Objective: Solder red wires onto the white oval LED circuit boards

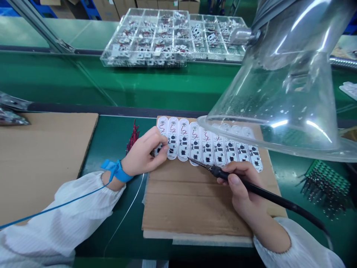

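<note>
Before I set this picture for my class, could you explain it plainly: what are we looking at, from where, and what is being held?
One picture, from a camera on a worker's head, looking down at their own two hands; no machine. The left hand, with a blue wrist strap, pinches the left end of a row of white boards lying on cardboard. The right hand holds a soldering iron, tip at the boards. A clear hood hangs above on the right. Behind sits a tray of parts; red wires lie left.

Behind: green bench [139, 87], clear compartment tray [113, 61]; perhaps cardboard boxes [107, 7] beyond.
</note>
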